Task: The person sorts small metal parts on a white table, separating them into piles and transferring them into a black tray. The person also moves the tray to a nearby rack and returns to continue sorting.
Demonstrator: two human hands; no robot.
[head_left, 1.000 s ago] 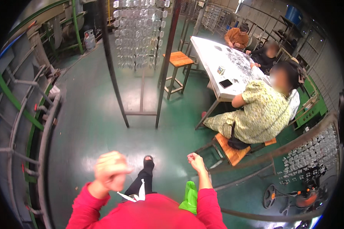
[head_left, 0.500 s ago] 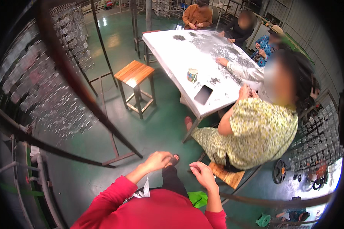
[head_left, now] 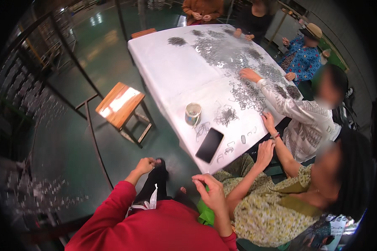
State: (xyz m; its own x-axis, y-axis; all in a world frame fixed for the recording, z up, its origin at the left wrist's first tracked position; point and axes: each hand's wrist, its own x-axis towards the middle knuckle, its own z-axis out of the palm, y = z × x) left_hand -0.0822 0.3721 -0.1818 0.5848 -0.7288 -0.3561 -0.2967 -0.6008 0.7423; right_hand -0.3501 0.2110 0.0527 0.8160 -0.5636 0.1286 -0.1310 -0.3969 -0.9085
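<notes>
My left hand [head_left: 145,165] hangs in front of my body, over the floor by my dark trouser leg. Its fingers are loosely bent and nothing shows in them. Near the table's front corner, my right hand [head_left: 209,189] is raised with bent fingers and the thumb apart, no object visible in it. It touches nothing that I can see. The white-covered table [head_left: 167,75] lies ahead, bearing a black phone [head_left: 210,144], a small bucket [head_left: 193,113] and piles of small dark wire hooks [head_left: 247,94]. A bright green bag or cloth [head_left: 205,214] shows beside my waist.
A wooden stool [head_left: 119,104] stands left of the table, with dark metal frames [head_left: 71,46] beyond it. Close on my right sits a person in a yellow patterned top [head_left: 276,205]. Another in a white sleeve [head_left: 280,100] reaches over the hooks; more people sit along the far edges.
My view has come closer to the table and turned, so its phone, bucket and hooks look larger. The stool now appears farther left. Both my hands remain raised, apart from each other.
</notes>
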